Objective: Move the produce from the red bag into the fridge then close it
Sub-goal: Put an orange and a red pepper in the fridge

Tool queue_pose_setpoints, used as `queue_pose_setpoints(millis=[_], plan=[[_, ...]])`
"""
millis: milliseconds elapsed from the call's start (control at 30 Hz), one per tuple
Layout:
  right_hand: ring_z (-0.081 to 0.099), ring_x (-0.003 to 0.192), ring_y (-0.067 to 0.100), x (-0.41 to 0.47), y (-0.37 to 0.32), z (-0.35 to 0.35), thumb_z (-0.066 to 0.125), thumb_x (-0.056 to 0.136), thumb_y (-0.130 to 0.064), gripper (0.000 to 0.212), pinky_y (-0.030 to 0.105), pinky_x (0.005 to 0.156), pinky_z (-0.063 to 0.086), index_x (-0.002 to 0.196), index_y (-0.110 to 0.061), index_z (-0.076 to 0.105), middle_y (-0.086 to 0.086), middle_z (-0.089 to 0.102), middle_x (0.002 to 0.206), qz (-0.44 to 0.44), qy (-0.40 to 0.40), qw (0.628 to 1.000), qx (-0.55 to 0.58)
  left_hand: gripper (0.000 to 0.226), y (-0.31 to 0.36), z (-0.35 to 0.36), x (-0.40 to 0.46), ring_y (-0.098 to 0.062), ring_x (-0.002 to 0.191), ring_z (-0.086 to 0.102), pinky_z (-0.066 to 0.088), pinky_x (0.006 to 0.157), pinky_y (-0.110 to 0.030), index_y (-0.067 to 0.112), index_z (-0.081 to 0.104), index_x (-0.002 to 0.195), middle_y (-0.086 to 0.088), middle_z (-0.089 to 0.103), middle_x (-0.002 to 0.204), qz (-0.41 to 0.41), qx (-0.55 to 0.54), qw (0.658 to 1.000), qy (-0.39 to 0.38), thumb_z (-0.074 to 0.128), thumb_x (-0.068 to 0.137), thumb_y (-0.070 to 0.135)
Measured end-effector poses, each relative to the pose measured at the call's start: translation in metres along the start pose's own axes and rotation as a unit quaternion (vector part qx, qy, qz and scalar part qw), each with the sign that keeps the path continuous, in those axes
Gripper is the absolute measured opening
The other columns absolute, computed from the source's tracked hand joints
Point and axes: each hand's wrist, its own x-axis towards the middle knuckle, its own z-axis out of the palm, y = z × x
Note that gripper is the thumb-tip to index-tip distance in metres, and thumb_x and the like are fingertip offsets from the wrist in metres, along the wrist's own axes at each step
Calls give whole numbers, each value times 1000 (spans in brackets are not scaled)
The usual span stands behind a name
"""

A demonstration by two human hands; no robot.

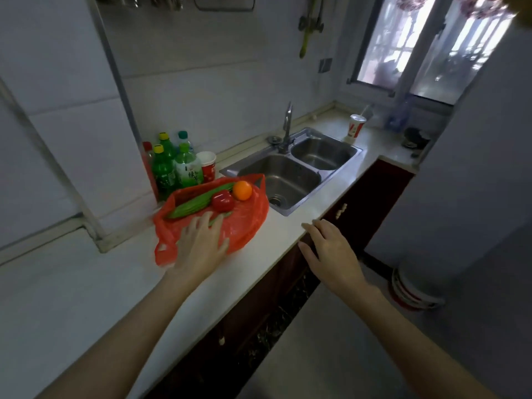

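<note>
Visibly, red bag [241, 223]: thin, limp plastic; lift by its handles.
Orange [242, 190]: firm, rolls.
Left hand [201, 243]: grip relaxed, on bag.
Right hand [331, 251]: grip relaxed, empty.

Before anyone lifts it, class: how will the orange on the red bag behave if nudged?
The orange looks round and smooth, so it would probably roll. The red bag under it is thin and crumpled, likely slippery. The sink sits right beside, so it might drop in.

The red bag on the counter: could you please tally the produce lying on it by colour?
Green: 1, the long cucumber
Red: 1, the pepper
Orange: 1, the orange
Total: 3 pieces on the red bag; the left hand may hide more.
</note>
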Motion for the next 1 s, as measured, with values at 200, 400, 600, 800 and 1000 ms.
queue_pose_setpoints(millis=[200,400,600,800,1000], plan=[[42,126,29,79,35,30,44,95,-39,47,46,102,40,134,-12,46,12,50,133,-55,-51,996,53,57,7,33,41,-31,124,41,41,99,-46,21,35,140,-9,39,142,-90,2,995,-40,52,89,37],[41,129,27,140,58,73,45,96,-38,48,43,104,39,137,-15,44,8,48,137,-92,-91,988,83,67,0,71,98,-32,129,36,37,103,-45,21,24,146,-9,27,149,-153,-8,985,-80,53,88,37],[51,118,27,197,71,97,36,91,-42,52,41,97,45,131,-13,50,9,56,127,-95,-100,986,96,77,-22,118,182,-34,134,31,33,108,-45,21,18,148,-11,20,152,-162,-15,981,-101,58,86,42],[44,126,23,243,90,125,24,88,-51,62,41,100,44,136,-19,45,5,50,135,-100,-146,980,87,87,-40,158,243,-34,137,26,36,107,-45,23,13,148,-10,11,155,-184,-13,970,-161,67,81,36],[43,125,19,287,89,155,34,93,-44,50,41,102,41,136,-20,44,2,49,135,-152,-189,964,106,89,-52,192,258,-36,137,24,32,110,-46,27,10,148,-8,10,155,-207,-10,956,-207,68,81,37]])
